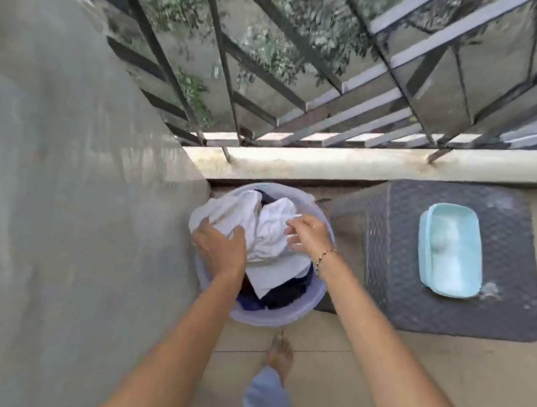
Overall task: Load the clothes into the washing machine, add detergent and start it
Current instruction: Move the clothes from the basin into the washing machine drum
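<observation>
Both hands grip white cloth (270,234) in the bucket (266,318): left hand (219,248) clutching, right hand (309,235) pinching.

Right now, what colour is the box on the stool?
Light blue box, holding white powder; seen in the head view.

A single head-worn wide-angle view looks steeply down from standing height over both forearms to a laundry bucket (283,316) on the floor (442,377) — close, at arm's reach. It faces a barred railing (272,102) ahead, a grey wall (60,177) at left — the edges bend with lens distortion.
</observation>
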Demonstrator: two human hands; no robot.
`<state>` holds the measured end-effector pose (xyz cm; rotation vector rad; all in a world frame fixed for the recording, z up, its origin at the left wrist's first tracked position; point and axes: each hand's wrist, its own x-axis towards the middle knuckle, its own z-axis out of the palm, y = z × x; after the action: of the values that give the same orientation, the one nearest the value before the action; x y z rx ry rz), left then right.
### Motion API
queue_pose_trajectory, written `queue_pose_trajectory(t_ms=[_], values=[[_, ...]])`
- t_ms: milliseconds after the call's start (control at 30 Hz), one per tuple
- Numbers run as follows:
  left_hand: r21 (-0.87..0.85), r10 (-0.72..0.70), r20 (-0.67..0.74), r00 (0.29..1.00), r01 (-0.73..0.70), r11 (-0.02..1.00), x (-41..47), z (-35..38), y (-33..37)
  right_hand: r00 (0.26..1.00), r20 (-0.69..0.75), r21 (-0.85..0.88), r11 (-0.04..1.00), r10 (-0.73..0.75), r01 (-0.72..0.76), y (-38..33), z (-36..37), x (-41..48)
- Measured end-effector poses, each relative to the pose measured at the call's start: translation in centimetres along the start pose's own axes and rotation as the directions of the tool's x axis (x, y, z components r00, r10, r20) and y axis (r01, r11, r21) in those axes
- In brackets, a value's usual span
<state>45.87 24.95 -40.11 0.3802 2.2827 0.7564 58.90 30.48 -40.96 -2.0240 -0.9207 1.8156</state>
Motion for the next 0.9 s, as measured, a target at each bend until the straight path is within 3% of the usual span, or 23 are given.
queue_pose_trajectory(t_ms=[167, 300, 400, 467, 567, 633, 733, 800, 900], values=[[0.428, 0.154, -0.030, 0.988, -0.127, 0.895, 4.0, 1.2, -4.1, 0.999, -0.031, -0.127, 0.991, 0.043, -0.046, 5.1, 0.8, 4.2], [0.435, 0.105, 0.074, 0.992, -0.127, 0.891, 6.8, 2.5, -4.7, 0.998, -0.068, -0.039, 0.999, -0.012, 0.010, 6.8, 2.0, 5.6], [0.439, 0.038, 0.252, 0.967, -0.149, 0.886, 7.6, 3.3, -5.0, 1.000, 0.001, 0.082, 0.996, -0.017, 0.017, 7.0, 3.3, 6.1], [0.356, 0.027, 0.378, 0.925, -0.172, 0.919, 7.6, 3.5, -5.2, 0.999, 0.051, 0.128, 0.992, -0.012, 0.005, 6.8, 3.9, 6.1], [-0.009, -0.059, 0.490, 0.870, 0.073, 0.997, 5.1, 2.6, -3.6, 0.996, 0.065, 0.209, 0.976, 0.056, -0.068, 6.4, 3.8, 5.5], [-0.147, -0.105, 0.628, 0.771, 0.250, 0.957, 3.8, 1.8, -2.8, 0.988, 0.130, 0.335, 0.935, 0.079, -0.118, 6.2, 3.0, 5.4], [-0.219, -0.145, 0.739, 0.658, 0.438, 0.872, 2.5, 1.0, -2.1, 0.975, 0.206, 0.342, 0.928, 0.081, -0.150, 5.5, 2.1, 4.6], [-0.245, -0.163, 0.721, 0.674, 0.467, 0.850, 1.4, 0.7, -1.6, 0.985, 0.164, 0.358, 0.927, 0.059, -0.115, 5.3, 1.7, 3.9], [-0.326, -0.121, 0.540, 0.833, 0.339, 0.883, -0.2, 0.4, -1.1, 0.997, 0.069, 0.411, 0.909, 0.042, -0.067, 3.2, 0.9, 0.8]])
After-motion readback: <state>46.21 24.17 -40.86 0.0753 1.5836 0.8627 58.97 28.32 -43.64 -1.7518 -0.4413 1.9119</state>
